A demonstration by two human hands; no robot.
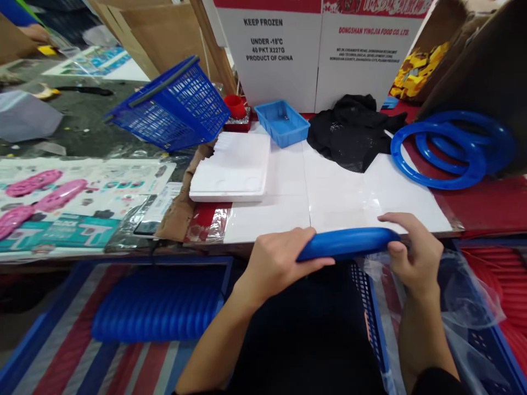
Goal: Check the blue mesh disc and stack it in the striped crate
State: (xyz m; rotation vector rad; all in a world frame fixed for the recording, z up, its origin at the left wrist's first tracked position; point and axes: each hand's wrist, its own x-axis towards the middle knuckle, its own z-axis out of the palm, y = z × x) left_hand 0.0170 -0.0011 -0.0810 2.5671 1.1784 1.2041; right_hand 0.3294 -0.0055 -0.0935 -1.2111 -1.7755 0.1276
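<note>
Big white carton (317, 49) is standing across the top centre, flat cardboard printed with black and red text. Below it a glossy white table (329, 192) is spreading through the middle of the frame, smooth and shining. At lower left a stack of blue rings (156, 307) is lying on its side, showing as a ribbed plastic roll on striped red, white and blue sheeting. Upper left, one blue mesh basket (177, 107) is tipping on its edge, its walls all latticed. At right, two flat blue hoops (448, 148) are lying overlapped on the red surface, smooth and round. Beside them a crumpled black cloth (349, 134) is slumping, soft and speckled. One white foam tray (233, 167) is sitting left of centre, matte with shallow dimples. One small blue tub (282, 122) is resting just behind it, rectangular and open-topped.

Now lower centre: both hands are gripping a single blue ring (346, 243) seen edge-on at the near table edge. The left hand (280, 263) is curled around its left end, the right hand (411, 255) is pinching its right end, fingers over the top. Crinkly clear plastic (469, 296) is bunching under the right wrist.
</note>
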